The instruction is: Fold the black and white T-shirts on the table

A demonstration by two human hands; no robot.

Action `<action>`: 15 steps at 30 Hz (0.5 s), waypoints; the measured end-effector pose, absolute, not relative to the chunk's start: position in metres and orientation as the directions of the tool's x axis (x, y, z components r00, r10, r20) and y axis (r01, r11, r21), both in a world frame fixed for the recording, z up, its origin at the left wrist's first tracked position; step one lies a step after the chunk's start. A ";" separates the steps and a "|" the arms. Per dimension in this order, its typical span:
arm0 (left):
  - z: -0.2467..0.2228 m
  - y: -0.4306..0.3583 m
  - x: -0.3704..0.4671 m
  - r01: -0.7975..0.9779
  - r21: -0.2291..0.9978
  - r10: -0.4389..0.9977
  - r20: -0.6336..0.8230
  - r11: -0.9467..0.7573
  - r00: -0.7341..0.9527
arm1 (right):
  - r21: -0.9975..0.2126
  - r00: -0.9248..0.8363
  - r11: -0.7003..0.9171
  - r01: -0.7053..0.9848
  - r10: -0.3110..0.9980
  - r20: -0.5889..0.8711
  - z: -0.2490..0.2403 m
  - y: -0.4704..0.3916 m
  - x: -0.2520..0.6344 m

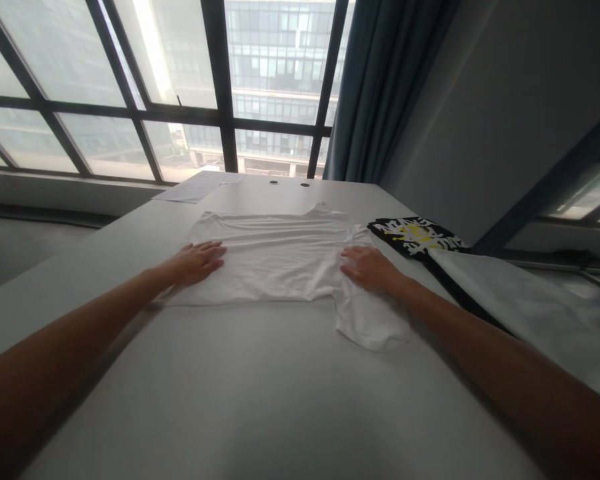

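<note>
A white T-shirt [275, 260] lies spread sideways on the white table [260, 380], with soft wrinkles across its body. One sleeve [367, 323] points toward me at the lower right. My left hand [196, 262] rests flat on the shirt's left end, fingers stretched out. On the right end, near the shoulder and neck area, my right hand [367, 268] lies with its fingers extended and palm down. Neither hand grips the cloth. Part of the collar side is hidden under my right hand and forearm.
Right of the shirt lies a black folded cloth with white and yellow print [420, 235], next to a white sheet-like item [520, 300] at the table's right edge. Papers [195, 189] lie at the far left corner. Two dark round holes [274, 182] sit at the far edge, before windows and a blue curtain [375, 87].
</note>
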State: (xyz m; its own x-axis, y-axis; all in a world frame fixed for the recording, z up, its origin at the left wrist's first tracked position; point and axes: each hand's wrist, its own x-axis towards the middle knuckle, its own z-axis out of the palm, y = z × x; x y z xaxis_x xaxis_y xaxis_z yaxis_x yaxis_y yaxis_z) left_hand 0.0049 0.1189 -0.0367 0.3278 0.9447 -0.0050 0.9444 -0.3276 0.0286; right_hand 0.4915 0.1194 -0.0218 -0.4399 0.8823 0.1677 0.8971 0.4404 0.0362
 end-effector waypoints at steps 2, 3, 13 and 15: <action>-0.041 0.100 -0.005 0.935 0.051 0.936 -0.028 -0.350 0.352 | 0.039 -0.470 0.470 0.882 0.870 0.145 -0.024 0.092 0.503; -0.042 0.093 -0.011 0.935 0.062 0.935 -0.031 -0.350 0.352 | 0.031 -0.473 0.473 0.881 0.872 0.130 -0.025 0.083 0.509; -0.021 0.049 -0.059 0.949 0.260 0.979 -0.047 -0.180 0.199 | -0.104 -0.327 0.318 0.942 0.941 -0.087 -0.005 0.061 0.570; -0.014 0.040 -0.067 0.930 0.328 0.975 -0.083 -0.166 0.204 | -0.105 -0.299 0.290 0.951 0.951 -0.078 0.000 0.057 0.582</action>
State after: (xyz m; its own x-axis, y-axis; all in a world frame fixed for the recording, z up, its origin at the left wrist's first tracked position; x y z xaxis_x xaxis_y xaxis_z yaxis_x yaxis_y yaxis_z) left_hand -0.0675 0.0400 -0.0136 0.2037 0.9755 -0.0833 0.9300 -0.1663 0.3277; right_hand 0.5823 0.0567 0.0004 -0.2989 0.9511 -0.0779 0.9512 0.2903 -0.1050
